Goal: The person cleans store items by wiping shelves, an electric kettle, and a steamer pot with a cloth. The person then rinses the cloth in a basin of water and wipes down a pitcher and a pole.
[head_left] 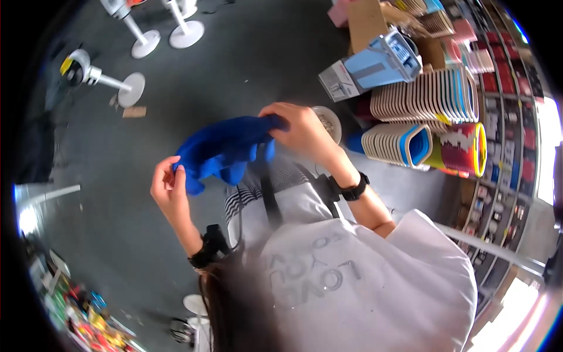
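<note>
A bright blue cloth (220,144) is stretched between my two hands in front of my body. Its upper edge arches, and its lower edge hangs in uneven folds; what kind of cloth article it is, I cannot make out. My left hand (169,185) pinches the lower left end between thumb and fingers. Higher up, my right hand (300,130) grips the upper right end, its fingers curled over the fabric. Both wrists wear black bands, the left one carrying a small black box (214,239).
White fans (134,89) on round bases stand on the grey floor at upper left. To the right are stacked bins (422,97), a light blue bin (381,58), a cardboard box (366,26) and stocked shelves (504,146). Colourful packages (88,320) fill the lower left.
</note>
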Demonstrator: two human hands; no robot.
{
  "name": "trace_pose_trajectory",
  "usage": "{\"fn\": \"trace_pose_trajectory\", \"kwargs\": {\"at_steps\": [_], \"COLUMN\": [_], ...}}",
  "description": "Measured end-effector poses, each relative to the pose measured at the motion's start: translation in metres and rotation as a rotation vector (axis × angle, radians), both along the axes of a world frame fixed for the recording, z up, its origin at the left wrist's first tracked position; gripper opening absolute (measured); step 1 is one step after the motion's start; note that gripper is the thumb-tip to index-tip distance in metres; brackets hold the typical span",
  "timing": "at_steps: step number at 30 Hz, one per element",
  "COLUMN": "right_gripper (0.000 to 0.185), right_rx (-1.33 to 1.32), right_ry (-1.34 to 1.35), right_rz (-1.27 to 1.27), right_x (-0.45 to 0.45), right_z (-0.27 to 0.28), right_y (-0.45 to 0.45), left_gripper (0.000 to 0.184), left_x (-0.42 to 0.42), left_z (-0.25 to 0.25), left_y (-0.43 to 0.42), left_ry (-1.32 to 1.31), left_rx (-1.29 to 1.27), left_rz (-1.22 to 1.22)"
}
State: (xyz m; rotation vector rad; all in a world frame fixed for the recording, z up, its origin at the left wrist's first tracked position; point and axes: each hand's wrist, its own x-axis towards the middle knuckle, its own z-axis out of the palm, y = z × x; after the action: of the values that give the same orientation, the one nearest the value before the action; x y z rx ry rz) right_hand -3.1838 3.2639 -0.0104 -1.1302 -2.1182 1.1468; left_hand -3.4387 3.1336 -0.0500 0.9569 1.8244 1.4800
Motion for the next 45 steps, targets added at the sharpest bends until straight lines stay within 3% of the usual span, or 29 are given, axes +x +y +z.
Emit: {"fn": "trace_pose_trajectory", "kwargs": {"at_steps": [5,6,10,12,15,18,20,22,23,26,28,34,36,41,45], "right_gripper": [0.033,0.032,0.031,0.033,0.035,0.038,0.039,0.040,0.040,0.040,0.040,0.039,0.038,0.033,0.028], "right_rx": [-0.140,-0.163,-0.136,-0.107,0.009,-0.097,-0.001,0.062,0.077,0.047,0.056,0.049,0.041,0.025,0.150], "right_ry": [-0.098,-0.089,-0.173,-0.133,-0.027,-0.034,0.028,0.087,0.116,0.232,0.287,0.386,0.348,0.247,0.126], "right_rz": [-0.464,-0.553,-0.701,-0.783,-0.901,-0.917,-0.866,-0.810,-0.779,-0.711,-0.665,-0.375,-0.322,-0.414,-0.632], "right_x": [0.033,0.038,0.069,0.082,0.100,0.117,0.128,0.140,0.146,0.150,0.148,0.136,0.135,0.139,0.159], "right_z": [-0.014,-0.017,-0.042,-0.048,-0.055,-0.035,-0.024,-0.011,-0.003,0.022,0.034,0.040,0.043,0.050,0.044], "right_y": [0.000,0.003,0.026,0.055,0.122,0.199,0.250,0.301,0.326,0.394,0.440,0.589,0.643,0.783,0.884], "left_gripper": [0.035,0.041,0.040,0.040,0.054,0.067,0.057,0.043,0.034,0.030,0.026,0.033,0.035,0.039,0.042], "left_x": [-0.015,-0.007,0.046,0.071,0.097,0.109,0.109,0.114,0.119,0.127,0.124,0.110,0.114,0.107,0.113], "left_z": [0.014,0.020,0.018,0.018,0.028,0.023,0.004,0.026,0.037,0.056,0.046,0.009,-0.009,-0.008,0.023], "left_y": [0.123,0.150,0.236,0.276,0.338,0.401,0.440,0.484,0.503,0.566,0.605,0.748,0.798,0.953,1.097], "left_ry": [0.045,0.166,0.351,0.293,0.246,0.312,0.336,0.435,0.439,0.579,0.515,0.142,-0.084,-0.540,-0.588], "left_rx": [-0.113,-0.195,-0.096,-0.076,-0.223,-0.362,-0.262,-0.462,-0.452,-0.488,-0.335,-0.242,-0.344,-0.377,-0.337], "left_rz": [-0.494,-0.624,-0.957,-1.082,-1.254,-1.411,-1.444,-1.450,-1.375,-1.083,-0.905,-0.703,-0.473,-0.689,-1.015]}}
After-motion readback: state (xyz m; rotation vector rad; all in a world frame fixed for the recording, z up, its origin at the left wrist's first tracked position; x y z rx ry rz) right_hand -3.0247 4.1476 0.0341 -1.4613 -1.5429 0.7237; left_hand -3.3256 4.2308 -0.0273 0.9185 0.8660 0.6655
